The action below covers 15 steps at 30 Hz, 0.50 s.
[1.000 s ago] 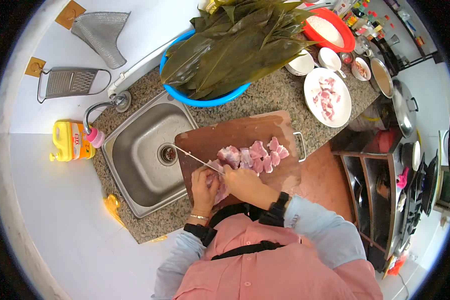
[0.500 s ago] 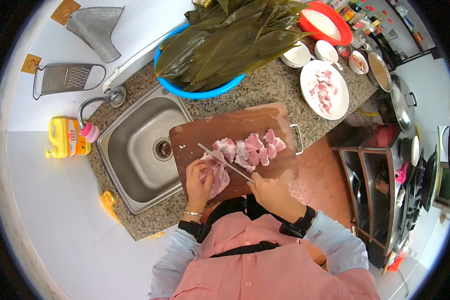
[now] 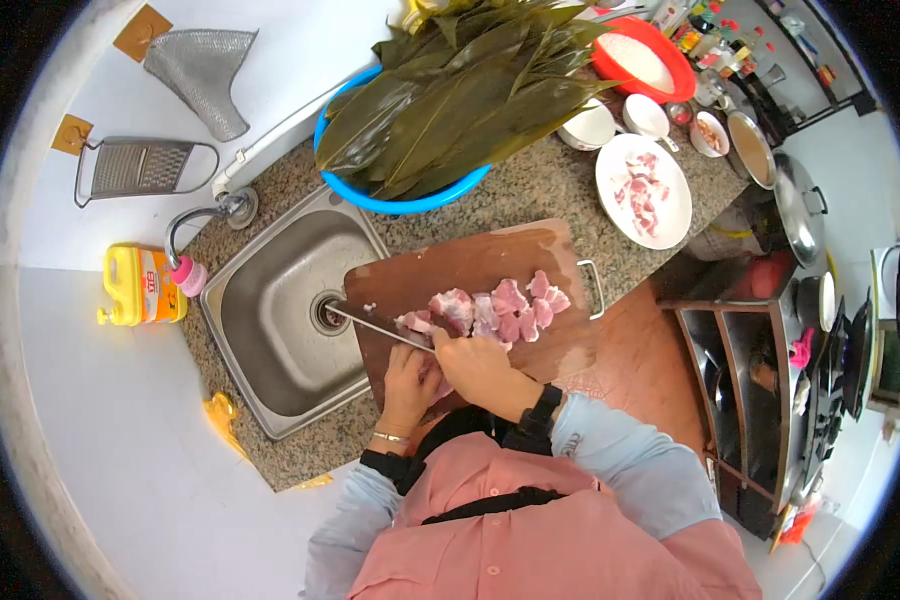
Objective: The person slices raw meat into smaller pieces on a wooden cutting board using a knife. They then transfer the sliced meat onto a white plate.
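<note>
Our right hand point(image 3: 485, 375) has its grip clamped on a knife point(image 3: 380, 328), the blade slanting across the chopping board point(image 3: 530, 243) and its tip past the board's left edge. Our left hand's point(image 3: 408, 388) grip is closed on a meat piece point(image 3: 440, 387) at the board's near side. Cut meat chunks point(image 3: 510, 312) lie across the board's middle; the sink point(image 3: 270, 340) is left of the board.
</note>
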Each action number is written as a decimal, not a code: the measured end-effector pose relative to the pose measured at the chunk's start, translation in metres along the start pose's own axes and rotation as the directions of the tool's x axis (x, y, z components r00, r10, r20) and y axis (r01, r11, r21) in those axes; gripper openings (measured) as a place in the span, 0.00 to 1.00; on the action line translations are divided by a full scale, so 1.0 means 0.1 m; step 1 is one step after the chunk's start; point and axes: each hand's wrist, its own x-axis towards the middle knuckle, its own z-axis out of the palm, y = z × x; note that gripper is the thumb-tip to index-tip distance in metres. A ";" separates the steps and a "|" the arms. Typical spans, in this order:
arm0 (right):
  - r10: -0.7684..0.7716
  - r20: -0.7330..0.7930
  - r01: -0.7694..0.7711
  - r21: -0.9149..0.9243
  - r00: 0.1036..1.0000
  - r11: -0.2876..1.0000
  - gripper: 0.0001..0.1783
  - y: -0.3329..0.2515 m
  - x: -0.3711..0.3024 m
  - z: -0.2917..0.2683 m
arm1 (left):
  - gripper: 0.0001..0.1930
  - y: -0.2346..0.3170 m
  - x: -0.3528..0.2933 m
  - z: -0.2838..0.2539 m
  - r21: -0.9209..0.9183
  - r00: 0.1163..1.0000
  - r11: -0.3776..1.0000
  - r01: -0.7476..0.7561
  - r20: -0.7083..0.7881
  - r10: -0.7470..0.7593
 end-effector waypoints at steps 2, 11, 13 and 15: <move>-0.014 -0.001 0.014 -0.027 1.000 1.000 0.11 0.01 -0.02 -0.01 | 0.12 -0.01 0.00 -0.01 0.010 0.999 1.000 -0.002 0.045 0.002; 0.236 0.082 -0.228 -0.105 0.968 0.968 0.11 0.49 -0.86 -0.35 | 0.16 -0.04 0.02 -0.04 -0.012 0.985 0.997 0.074 -0.157 -0.075; 0.296 0.079 -0.293 -0.045 0.952 0.955 0.12 0.39 -0.91 -0.48 | 0.22 -0.06 -0.02 -0.06 -0.010 0.985 0.996 0.085 -0.151 -0.086; 0.332 0.076 -0.334 0.014 0.940 0.942 0.12 0.35 -0.96 -0.45 | 0.22 0.01 -0.06 -0.11 -0.073 0.972 0.986 0.153 -0.167 -0.163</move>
